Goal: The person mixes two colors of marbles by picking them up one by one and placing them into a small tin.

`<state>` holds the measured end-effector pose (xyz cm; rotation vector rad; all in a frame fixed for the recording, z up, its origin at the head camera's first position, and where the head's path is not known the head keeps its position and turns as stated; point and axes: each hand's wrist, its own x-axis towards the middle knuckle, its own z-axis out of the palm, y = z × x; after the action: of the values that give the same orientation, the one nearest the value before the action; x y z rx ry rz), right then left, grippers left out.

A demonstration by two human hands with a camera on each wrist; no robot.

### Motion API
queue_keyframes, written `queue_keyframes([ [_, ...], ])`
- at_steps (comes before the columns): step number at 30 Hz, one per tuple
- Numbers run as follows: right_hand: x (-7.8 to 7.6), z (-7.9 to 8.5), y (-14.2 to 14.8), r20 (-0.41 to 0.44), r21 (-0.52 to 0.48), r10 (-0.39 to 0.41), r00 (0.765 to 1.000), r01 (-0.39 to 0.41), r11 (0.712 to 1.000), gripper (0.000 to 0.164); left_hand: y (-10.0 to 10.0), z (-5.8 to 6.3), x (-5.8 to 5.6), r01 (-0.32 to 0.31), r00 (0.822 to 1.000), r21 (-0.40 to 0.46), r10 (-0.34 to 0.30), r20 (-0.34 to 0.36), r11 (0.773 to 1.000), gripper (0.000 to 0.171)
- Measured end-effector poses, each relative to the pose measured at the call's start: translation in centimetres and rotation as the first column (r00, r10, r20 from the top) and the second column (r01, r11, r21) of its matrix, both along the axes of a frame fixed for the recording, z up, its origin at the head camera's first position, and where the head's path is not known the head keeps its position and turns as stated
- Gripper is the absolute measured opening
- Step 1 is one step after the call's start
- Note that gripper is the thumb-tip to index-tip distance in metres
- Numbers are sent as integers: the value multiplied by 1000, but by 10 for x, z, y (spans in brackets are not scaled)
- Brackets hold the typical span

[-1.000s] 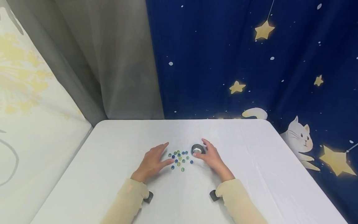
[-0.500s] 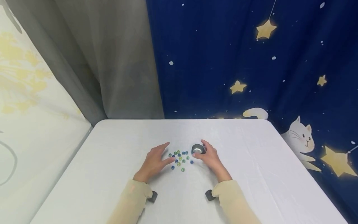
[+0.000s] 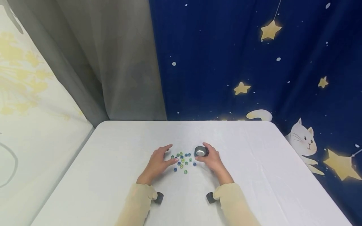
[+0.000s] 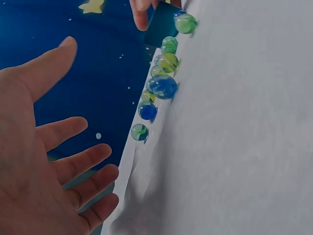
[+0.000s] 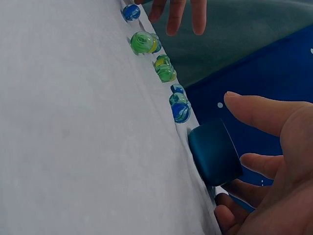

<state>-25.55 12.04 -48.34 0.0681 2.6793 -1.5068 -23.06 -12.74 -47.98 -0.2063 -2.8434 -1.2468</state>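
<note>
Several glass marbles (image 3: 183,160), blue, green and yellow, lie loosely grouped on the white table. Left of them, my left hand (image 3: 156,163) is spread with its thumb and fingers apart, holding nothing; the thumb overlaps the edge of the group in the head view. A small, low metal cup (image 3: 200,151), dark outside and silvery inside, stands upright to the right of the marbles. My right hand (image 3: 213,159) is curved loosely about the cup. The right wrist view has a gap between the thumb and the cup (image 5: 215,152), the other fingers close behind its rim.
The white-covered table (image 3: 113,188) has rounded far corners. Behind it hang a grey curtain (image 3: 130,62) and a dark blue one (image 3: 203,62) with stars and a cat. Black wrist devices (image 3: 159,198) sit under both cuffs.
Both forearms have drawn slightly inward, toward each other. My right thumb covers less of the cup in the head view. The marbles and cup keep their arrangement.
</note>
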Motion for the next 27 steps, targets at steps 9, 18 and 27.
queue_keyframes([
  [9, 0, -3, -4, -17, 3, -11, 1000, 11, 1000, 80, 1, -2, -1, 18, 1000, 93, -18, -8, 995, 61],
  [18, -1, -5, -6, -30, 21, -20, 999, 20, 1000, 79, -3, -6, -4, 33, 999, 101, -32, -11, 994, 62],
  [27, -1, -10, -7, -42, 46, -36, 998, 38, 998, 77, -7, -11, -6, 55, 998, 70, -52, -47, 996, 58],
])
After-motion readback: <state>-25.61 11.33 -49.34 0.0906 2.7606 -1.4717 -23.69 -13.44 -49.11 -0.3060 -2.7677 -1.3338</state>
